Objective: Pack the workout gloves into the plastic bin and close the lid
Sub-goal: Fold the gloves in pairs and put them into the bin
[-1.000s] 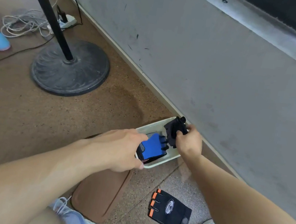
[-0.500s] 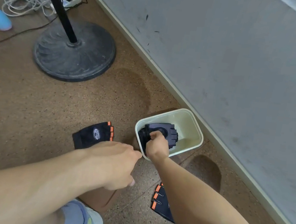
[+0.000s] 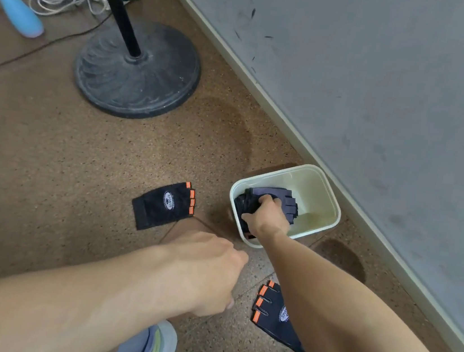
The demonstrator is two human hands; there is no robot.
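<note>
While the fingertips [image 3: 273, 202] of the right hand [image 3: 267, 216] curl down onto the grey glove [image 3: 287, 198], that hand is pressing the glove into the plastic bin [image 3: 330, 200]; whether the fingers pinch the fabric or merely push it flat cannot be told from this angle. The likely reason for the press is to seat the glove low enough for a lid to close over it. The grey glove lies at the near-left end of the bin, its finger stubs pointing right toward the bin's bare far end, its long axis running roughly along the bin's length. Darker fabric [image 3: 243, 207] sits bunched beneath it against the near-left wall.

The left hand [image 3: 209, 273] hangs near the floor, fingers curled loosely together and holding nothing visible. It is positioned between two unpacked gloves, apparently ready to collect one. The left orange-trimmed glove [image 3: 165, 205] lies flat on the floor beside the bin, finger stubs pointing right toward it. The near orange-trimmed glove [image 3: 277, 312] lies partly under the right forearm, stubs pointing left. A brown panel [image 3: 185, 230], possibly the lid, shows beneath the left hand. Packing is judged part done.
</note>
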